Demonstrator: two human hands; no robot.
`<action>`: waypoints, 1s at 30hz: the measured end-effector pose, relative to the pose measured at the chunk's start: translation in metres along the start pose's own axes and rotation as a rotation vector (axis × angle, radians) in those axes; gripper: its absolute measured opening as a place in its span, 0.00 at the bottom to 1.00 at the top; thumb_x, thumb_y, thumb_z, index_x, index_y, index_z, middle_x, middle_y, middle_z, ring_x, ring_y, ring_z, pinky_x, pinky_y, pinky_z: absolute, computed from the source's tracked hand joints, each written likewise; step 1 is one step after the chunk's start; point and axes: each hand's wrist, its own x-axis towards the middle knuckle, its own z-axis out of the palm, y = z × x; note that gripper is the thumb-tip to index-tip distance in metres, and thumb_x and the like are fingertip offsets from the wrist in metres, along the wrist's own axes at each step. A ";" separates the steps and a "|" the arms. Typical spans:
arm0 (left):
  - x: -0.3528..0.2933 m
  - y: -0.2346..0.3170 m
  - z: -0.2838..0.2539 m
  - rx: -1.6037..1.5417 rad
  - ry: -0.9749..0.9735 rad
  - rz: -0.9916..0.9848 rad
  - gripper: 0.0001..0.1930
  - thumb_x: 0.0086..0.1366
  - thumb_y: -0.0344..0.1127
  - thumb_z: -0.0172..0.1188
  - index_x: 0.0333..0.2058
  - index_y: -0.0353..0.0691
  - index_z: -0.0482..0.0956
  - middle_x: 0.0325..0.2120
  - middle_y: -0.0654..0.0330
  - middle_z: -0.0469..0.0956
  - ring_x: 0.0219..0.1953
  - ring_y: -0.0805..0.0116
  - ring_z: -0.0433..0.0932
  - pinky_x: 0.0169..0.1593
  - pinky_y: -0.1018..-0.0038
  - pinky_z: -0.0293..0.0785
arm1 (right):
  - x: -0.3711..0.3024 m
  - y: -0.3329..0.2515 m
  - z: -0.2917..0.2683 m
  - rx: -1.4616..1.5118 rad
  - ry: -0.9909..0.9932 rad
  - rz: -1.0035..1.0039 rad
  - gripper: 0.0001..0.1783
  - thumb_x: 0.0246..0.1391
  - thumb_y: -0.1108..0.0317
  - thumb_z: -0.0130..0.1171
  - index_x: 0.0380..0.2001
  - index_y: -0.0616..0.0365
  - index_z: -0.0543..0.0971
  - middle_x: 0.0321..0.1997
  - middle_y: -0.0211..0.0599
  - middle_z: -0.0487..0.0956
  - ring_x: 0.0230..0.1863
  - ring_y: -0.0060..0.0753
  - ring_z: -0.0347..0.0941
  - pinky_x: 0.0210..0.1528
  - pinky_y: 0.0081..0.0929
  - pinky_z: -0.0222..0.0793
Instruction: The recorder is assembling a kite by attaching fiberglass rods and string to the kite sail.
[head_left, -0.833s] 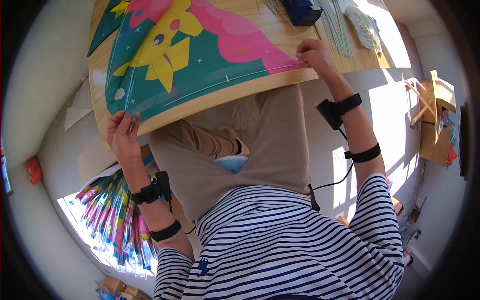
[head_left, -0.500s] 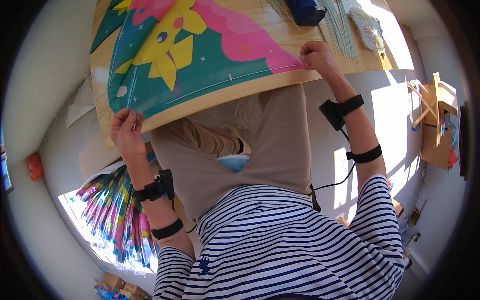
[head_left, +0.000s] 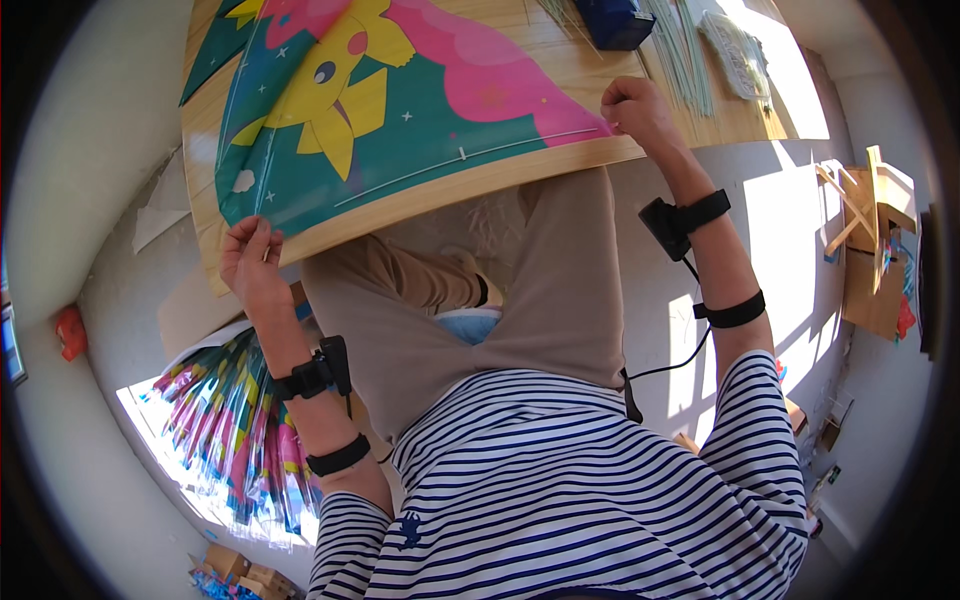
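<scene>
A kite (head_left: 420,150) of thin printed film, green and pink with a yellow cartoon figure, lies spread on the wooden table. Its left part is folded over in a crease. Along its near edge runs a slim white rod (head_left: 400,180) with a small white clip near the middle. My left hand (head_left: 252,262) pinches the kite's near left corner at the table's edge, thumb against fingers. At the pointed right corner, my right hand (head_left: 637,112) is closed, its thumb and curled finger at the tip of the film. The fingertips partly hide both corners.
A dark blue box (head_left: 617,25), thin pale sticks (head_left: 682,60) and a clear plastic tray (head_left: 738,58) occupy the table's far right. Many folded printed kites (head_left: 235,430) are heaped low at my left. A wooden stool (head_left: 868,215) and cardboard boxes stand at the right.
My right hand has shifted very slightly, its fingers a little higher at the kite's tip. My left hand and the kite stay nearly the same.
</scene>
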 end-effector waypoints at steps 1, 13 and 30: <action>0.000 0.004 -0.002 -0.008 0.008 0.016 0.09 0.60 0.23 0.64 0.39 0.36 0.78 0.33 0.61 0.77 0.32 0.72 0.76 0.45 0.72 0.79 | -0.001 -0.004 0.001 0.037 0.000 -0.010 0.05 0.44 0.75 0.59 0.25 0.64 0.81 0.21 0.42 0.78 0.23 0.31 0.76 0.28 0.30 0.71; -0.003 0.024 -0.019 -0.058 -0.013 0.040 0.08 0.62 0.21 0.61 0.41 0.33 0.77 0.33 0.59 0.78 0.33 0.72 0.77 0.48 0.70 0.80 | -0.003 -0.032 0.006 0.082 -0.094 0.055 0.01 0.49 0.78 0.60 0.28 0.63 0.78 0.26 0.30 0.76 0.27 0.23 0.73 0.31 0.22 0.74; -0.005 0.034 -0.017 -0.089 -0.026 0.088 0.08 0.61 0.20 0.62 0.39 0.32 0.77 0.33 0.58 0.77 0.33 0.70 0.77 0.48 0.68 0.81 | -0.002 -0.026 0.007 0.202 -0.117 0.074 0.02 0.48 0.76 0.60 0.27 0.65 0.78 0.25 0.33 0.77 0.26 0.24 0.73 0.27 0.23 0.70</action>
